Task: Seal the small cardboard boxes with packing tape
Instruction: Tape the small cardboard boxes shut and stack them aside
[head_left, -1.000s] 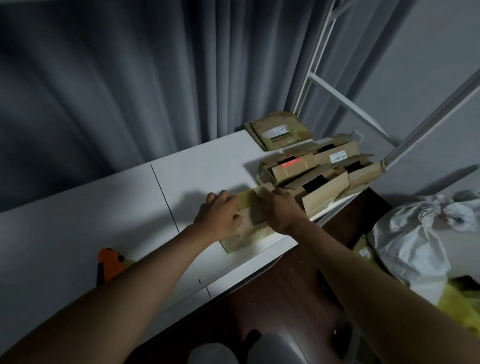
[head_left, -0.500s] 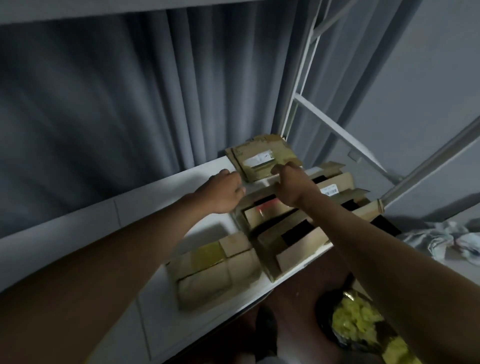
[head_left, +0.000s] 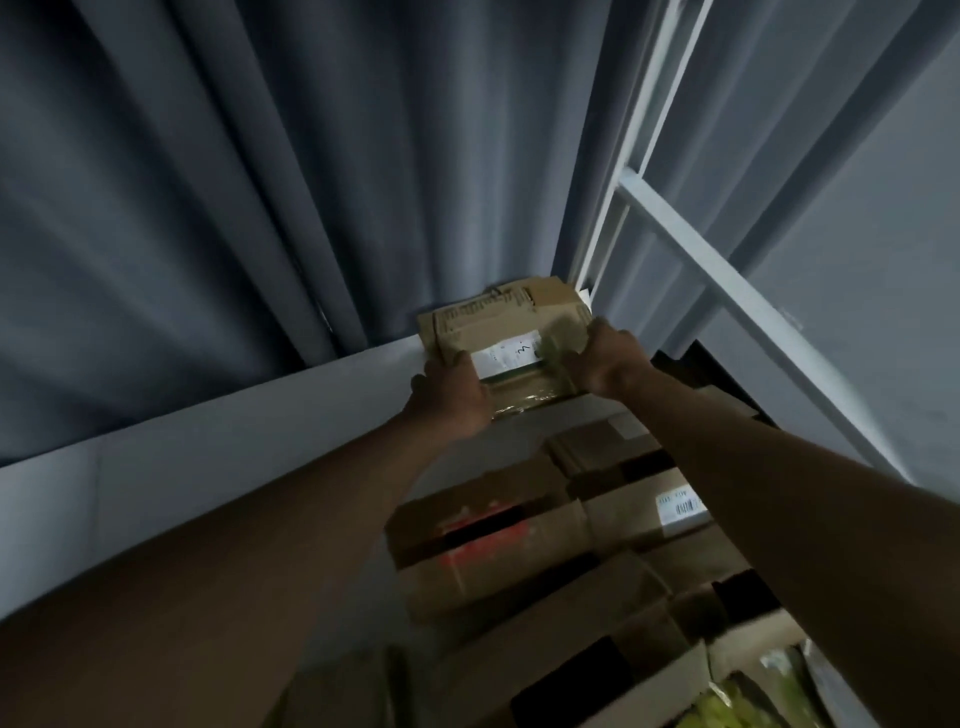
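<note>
Worktop (head_left: 218, 467): white, running along a grey curtain (head_left: 260, 182).
Room: dim; white frame (head_left: 691, 260) and pale wall at the right.
Box (head_left: 511, 332): at the worktop's far edge, against the curtain (white label on top).
Hands: left hand (head_left: 452, 397) and right hand (head_left: 608, 358) grip the box's sides.
Nearer: open boxes (head_left: 519, 545) between the forearms.

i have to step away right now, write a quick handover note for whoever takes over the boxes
Left hand grips the left end of the far box; right hand grips its right end. That box sits at the back of the table by the curtain, with a white label and glossy tape on its near side. Nearer open boxes have their flaps up, unsealed. No tape roll in view. Left: bring this box forward, then tape the open ones.
</note>
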